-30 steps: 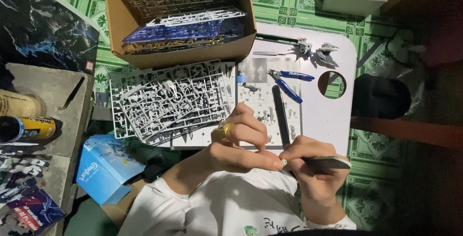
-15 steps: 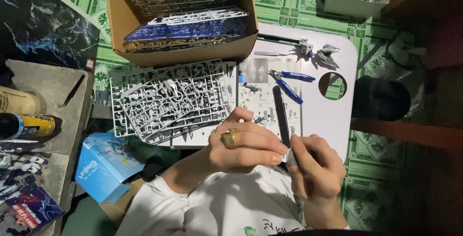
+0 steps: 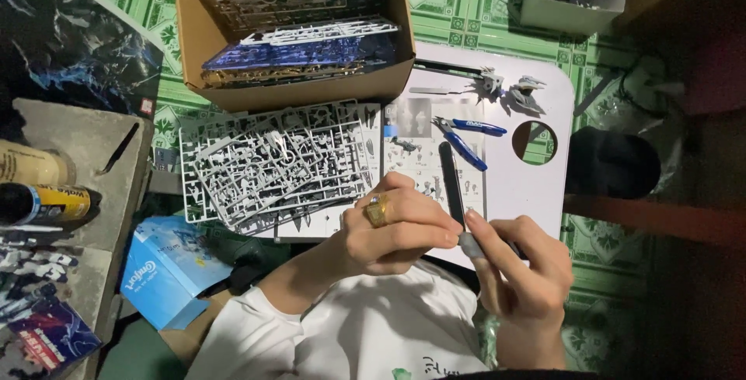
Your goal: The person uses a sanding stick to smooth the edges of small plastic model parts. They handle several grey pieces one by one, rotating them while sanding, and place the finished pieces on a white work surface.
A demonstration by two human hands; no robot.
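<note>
Both hands have drawn closer since a moment ago, meeting over the near edge of the white lap table [image 3: 544, 162]. Left hand [image 3: 400, 228], ring on one finger, curls its fingertips together against a small grey part [image 3: 469, 244]; right hand [image 3: 522, 271] pinches that same part from below. Grey parts sprue [image 3: 272, 166] and blue-handled nippers [image 3: 462, 137] lie beyond. Such a tiny piece, gripped only at the tips, could slip and vanish into the lap or onto the patterned floor

Small grey part [image 3: 469, 244] between fingers [image 3: 447, 228]
</note>
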